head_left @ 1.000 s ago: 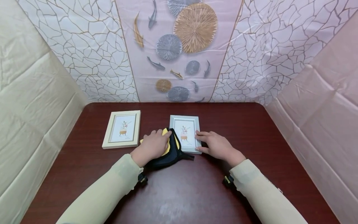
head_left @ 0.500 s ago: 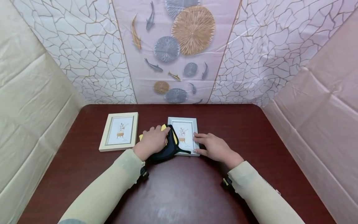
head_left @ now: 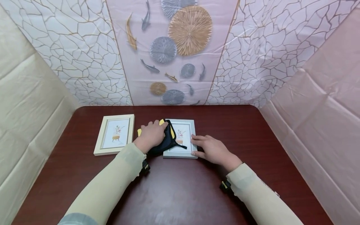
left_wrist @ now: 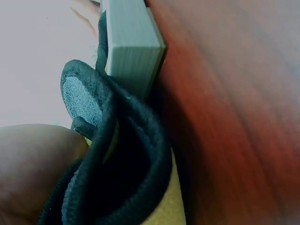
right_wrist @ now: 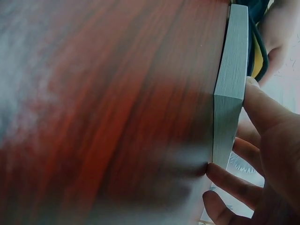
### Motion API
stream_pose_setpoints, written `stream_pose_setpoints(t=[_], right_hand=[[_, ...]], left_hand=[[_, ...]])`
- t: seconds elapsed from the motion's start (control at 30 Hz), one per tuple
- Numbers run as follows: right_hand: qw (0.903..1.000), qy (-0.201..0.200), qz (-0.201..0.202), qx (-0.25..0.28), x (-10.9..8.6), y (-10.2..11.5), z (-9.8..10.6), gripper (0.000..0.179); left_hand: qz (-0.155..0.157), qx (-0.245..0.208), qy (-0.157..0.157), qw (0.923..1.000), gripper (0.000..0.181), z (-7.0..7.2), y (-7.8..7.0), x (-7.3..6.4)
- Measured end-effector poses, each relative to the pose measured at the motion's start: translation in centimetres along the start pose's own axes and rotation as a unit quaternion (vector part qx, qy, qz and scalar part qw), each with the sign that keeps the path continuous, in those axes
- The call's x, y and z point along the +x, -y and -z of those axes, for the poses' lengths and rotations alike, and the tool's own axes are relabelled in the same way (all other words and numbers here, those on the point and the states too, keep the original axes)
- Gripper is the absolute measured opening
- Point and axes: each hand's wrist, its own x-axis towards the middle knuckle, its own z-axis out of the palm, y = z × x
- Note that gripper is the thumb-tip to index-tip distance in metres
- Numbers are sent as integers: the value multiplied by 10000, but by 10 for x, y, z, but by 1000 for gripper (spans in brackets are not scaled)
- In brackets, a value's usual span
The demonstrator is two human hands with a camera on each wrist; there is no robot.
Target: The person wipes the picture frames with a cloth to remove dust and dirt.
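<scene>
In the head view, my left hand (head_left: 152, 134) holds a folded black-and-yellow cleaning cloth (head_left: 166, 140). The cloth lies over the left side of a pale grey picture frame (head_left: 194, 131), its short strap crossing the glass. Black edging and a grey fuzzy lining of the cloth (left_wrist: 108, 140) show close up in the left wrist view. My right hand (head_left: 212, 150) rests its fingers and thumb on the right edge of that frame. In the right wrist view the thumb touches the rim of the frame (right_wrist: 232, 61) near a corner, and fingertips meet its side.
A cream picture frame (head_left: 98, 145) with a similar potted-plant picture lies flat to the left. Both frames lie on a dark red-brown table (head_left: 174, 190). Patterned cloth walls (head_left: 92, 56) rise behind and beside the table.
My left hand has slid the cloth toward the far edge along the grey frame's left side, so its strap now lies over the glass. My right hand stays at the frame; the head view shifts slightly.
</scene>
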Motion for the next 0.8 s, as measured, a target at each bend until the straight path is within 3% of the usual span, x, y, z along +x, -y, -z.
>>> stream_pose_setpoints(t=[0.6, 0.8], right_hand=[[10000, 7, 38, 8, 0, 0, -3, 63], [9999, -47, 82, -42, 1, -1, -2, 63]], left_hand=[[-36, -348, 176, 9992, 54, 0, 3, 16], [-105, -391, 13, 9992, 53, 2, 2, 22]])
